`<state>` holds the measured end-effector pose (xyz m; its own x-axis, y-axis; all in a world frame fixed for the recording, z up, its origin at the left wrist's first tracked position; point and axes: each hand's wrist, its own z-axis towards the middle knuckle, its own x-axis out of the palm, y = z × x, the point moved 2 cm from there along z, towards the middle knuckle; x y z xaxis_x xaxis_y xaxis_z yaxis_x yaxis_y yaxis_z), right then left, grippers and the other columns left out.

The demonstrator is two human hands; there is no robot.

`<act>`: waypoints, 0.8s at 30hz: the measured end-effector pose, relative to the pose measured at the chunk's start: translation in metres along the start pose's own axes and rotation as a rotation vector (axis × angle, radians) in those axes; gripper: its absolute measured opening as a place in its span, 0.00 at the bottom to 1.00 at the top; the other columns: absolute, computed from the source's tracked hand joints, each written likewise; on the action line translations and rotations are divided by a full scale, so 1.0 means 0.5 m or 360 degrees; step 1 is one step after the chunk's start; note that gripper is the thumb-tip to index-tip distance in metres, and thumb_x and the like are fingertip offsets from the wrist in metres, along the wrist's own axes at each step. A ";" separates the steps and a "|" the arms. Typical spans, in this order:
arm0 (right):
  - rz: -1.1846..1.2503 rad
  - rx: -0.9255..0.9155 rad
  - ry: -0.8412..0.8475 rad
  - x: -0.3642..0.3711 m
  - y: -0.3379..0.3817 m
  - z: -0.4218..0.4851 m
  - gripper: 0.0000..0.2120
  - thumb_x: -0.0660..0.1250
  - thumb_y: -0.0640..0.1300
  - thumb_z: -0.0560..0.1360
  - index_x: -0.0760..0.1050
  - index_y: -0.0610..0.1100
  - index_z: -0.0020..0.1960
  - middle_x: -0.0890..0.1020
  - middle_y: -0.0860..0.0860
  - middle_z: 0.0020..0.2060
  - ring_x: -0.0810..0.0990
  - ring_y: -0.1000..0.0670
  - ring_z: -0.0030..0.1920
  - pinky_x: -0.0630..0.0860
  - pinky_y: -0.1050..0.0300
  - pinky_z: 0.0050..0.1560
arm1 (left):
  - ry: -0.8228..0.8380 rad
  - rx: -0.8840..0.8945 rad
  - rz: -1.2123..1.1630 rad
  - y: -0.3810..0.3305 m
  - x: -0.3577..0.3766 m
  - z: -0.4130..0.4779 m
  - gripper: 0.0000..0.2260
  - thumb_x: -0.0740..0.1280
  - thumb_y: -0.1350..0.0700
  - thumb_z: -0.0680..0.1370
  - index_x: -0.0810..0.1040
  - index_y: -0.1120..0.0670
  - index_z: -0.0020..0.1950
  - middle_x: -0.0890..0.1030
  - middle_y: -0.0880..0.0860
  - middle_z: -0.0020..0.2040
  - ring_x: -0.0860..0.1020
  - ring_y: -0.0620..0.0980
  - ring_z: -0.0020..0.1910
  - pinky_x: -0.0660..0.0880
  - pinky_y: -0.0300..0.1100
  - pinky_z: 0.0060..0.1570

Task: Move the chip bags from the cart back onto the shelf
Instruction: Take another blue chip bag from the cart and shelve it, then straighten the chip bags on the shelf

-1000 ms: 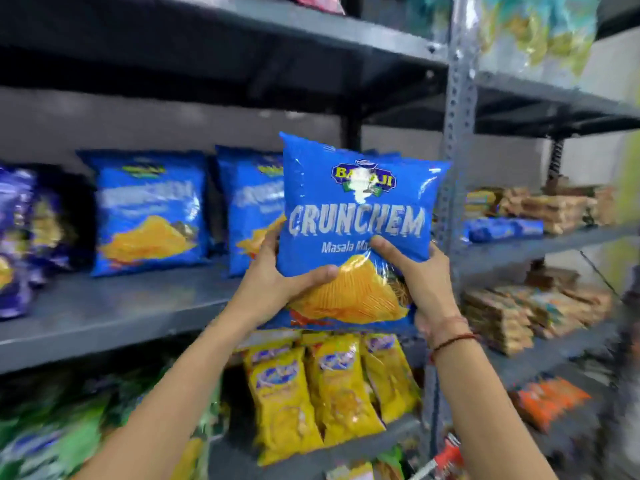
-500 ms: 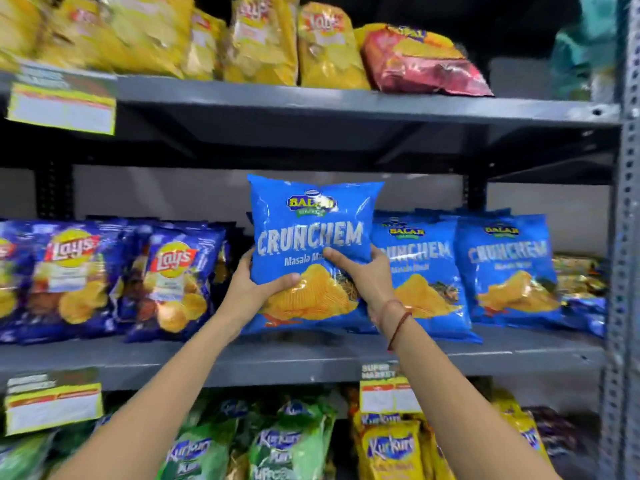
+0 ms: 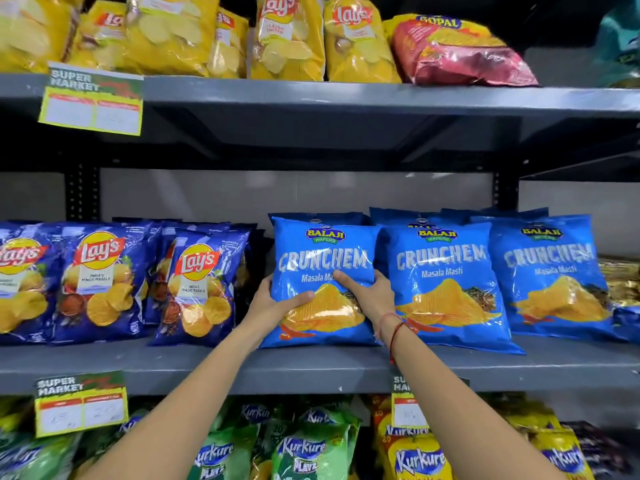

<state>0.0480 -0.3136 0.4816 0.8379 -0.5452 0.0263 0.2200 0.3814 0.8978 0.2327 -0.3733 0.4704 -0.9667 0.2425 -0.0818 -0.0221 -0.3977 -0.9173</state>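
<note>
A blue Crunchem chip bag (image 3: 320, 251) stands upright on the grey middle shelf (image 3: 311, 365), with its bottom edge on the shelf board. My left hand (image 3: 273, 301) grips its lower left side, thumb across the front. My right hand (image 3: 369, 294) holds its lower right side, fingers spread over the picture of the chips. Two more Crunchem bags (image 3: 446, 271) stand in a row to its right, touching it. Another blue bag shows just behind it. The cart is out of view.
Dark blue Lay's bags (image 3: 197, 282) stand left of the held bag with a narrow gap between. Yellow Lay's bags (image 3: 287, 36) and a red Gopal bag (image 3: 460, 53) fill the upper shelf. Kurkure bags (image 3: 304, 452) fill the lower shelf. Price tags (image 3: 81, 403) hang from shelf edges.
Both hands have carried the Crunchem bag left along the shelf, then back and down, so it now rests on the board in line with the other Crunchem bags.
</note>
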 end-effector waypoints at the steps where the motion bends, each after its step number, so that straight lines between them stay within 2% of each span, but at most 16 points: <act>1: -0.0080 0.0004 -0.0047 0.001 0.002 -0.001 0.28 0.77 0.56 0.65 0.76 0.44 0.60 0.79 0.53 0.54 0.73 0.45 0.64 0.71 0.48 0.64 | -0.0006 -0.0009 0.0022 0.003 -0.001 0.001 0.50 0.79 0.41 0.52 0.63 0.52 0.69 0.78 0.48 0.57 0.79 0.44 0.50 0.78 0.39 0.43; 4: -0.0201 0.0034 -0.0132 0.009 0.005 -0.005 0.37 0.74 0.57 0.67 0.67 0.40 0.69 0.74 0.44 0.65 0.66 0.42 0.70 0.67 0.49 0.64 | -0.0053 -0.0002 0.0138 0.010 -0.002 0.000 0.43 0.79 0.46 0.60 0.63 0.52 0.69 0.77 0.52 0.61 0.78 0.50 0.55 0.78 0.50 0.56; 5: -0.0205 0.0044 -0.0134 0.012 0.005 -0.006 0.38 0.74 0.57 0.68 0.66 0.40 0.70 0.73 0.43 0.66 0.66 0.42 0.70 0.67 0.49 0.64 | -0.0066 0.0007 0.0188 0.010 -0.003 -0.005 0.41 0.78 0.47 0.62 0.63 0.52 0.70 0.77 0.52 0.62 0.78 0.50 0.55 0.79 0.50 0.54; 8: -0.0221 0.0033 -0.0157 0.017 0.007 -0.010 0.39 0.74 0.56 0.69 0.63 0.40 0.71 0.74 0.41 0.66 0.69 0.41 0.68 0.68 0.52 0.61 | -0.0061 0.0101 0.0371 0.002 -0.007 -0.027 0.40 0.77 0.49 0.65 0.60 0.53 0.71 0.76 0.51 0.61 0.79 0.48 0.51 0.80 0.39 0.41; 10: -0.0256 -0.0020 -0.0201 0.020 0.012 -0.011 0.41 0.73 0.55 0.69 0.59 0.39 0.73 0.72 0.40 0.68 0.69 0.40 0.69 0.68 0.49 0.65 | -0.0078 0.0223 0.0565 -0.005 -0.018 -0.048 0.42 0.77 0.51 0.66 0.57 0.55 0.73 0.72 0.54 0.65 0.76 0.50 0.57 0.76 0.39 0.53; 12: -0.0350 -0.0143 -0.0299 0.026 0.023 -0.016 0.42 0.72 0.54 0.71 0.56 0.38 0.75 0.68 0.38 0.71 0.65 0.38 0.71 0.64 0.45 0.70 | -0.0094 0.0367 0.0745 -0.012 -0.038 -0.080 0.41 0.75 0.51 0.68 0.56 0.54 0.74 0.69 0.54 0.68 0.70 0.50 0.64 0.67 0.40 0.59; 15: -0.0606 -0.0491 -0.0537 0.051 0.050 -0.042 0.38 0.70 0.52 0.73 0.58 0.37 0.74 0.68 0.37 0.68 0.65 0.38 0.69 0.62 0.47 0.69 | -0.0095 0.0578 0.0920 -0.020 -0.085 -0.136 0.35 0.71 0.45 0.71 0.57 0.48 0.72 0.68 0.47 0.66 0.68 0.43 0.62 0.68 0.42 0.60; 17: -0.0646 -0.0725 -0.0603 0.083 0.071 -0.066 0.34 0.70 0.51 0.73 0.62 0.37 0.73 0.70 0.38 0.66 0.67 0.39 0.67 0.62 0.52 0.66 | -0.0153 0.0691 0.1082 -0.023 -0.127 -0.166 0.29 0.67 0.44 0.72 0.60 0.46 0.70 0.69 0.46 0.65 0.69 0.43 0.62 0.69 0.44 0.60; 20: -0.0454 -0.0821 -0.0274 0.161 0.093 -0.088 0.32 0.71 0.51 0.72 0.65 0.39 0.70 0.72 0.41 0.65 0.69 0.43 0.66 0.61 0.60 0.64 | -0.0347 0.0790 0.1347 -0.025 -0.200 -0.195 0.23 0.66 0.46 0.74 0.66 0.49 0.68 0.72 0.49 0.64 0.70 0.48 0.63 0.70 0.46 0.60; 24: -0.0195 -0.0481 0.0226 0.280 0.090 -0.106 0.38 0.75 0.53 0.68 0.63 0.40 0.71 0.72 0.41 0.66 0.72 0.44 0.66 0.68 0.51 0.68 | -0.0526 0.0666 0.1628 -0.010 -0.289 -0.214 0.22 0.63 0.47 0.77 0.69 0.56 0.67 0.73 0.55 0.65 0.70 0.54 0.65 0.69 0.51 0.62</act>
<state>0.2020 -0.3331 0.5024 0.8525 -0.4994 -0.1543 0.4435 0.5348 0.7192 0.3999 -0.3118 0.4450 -0.5995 -0.5817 -0.5497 0.7874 -0.5518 -0.2748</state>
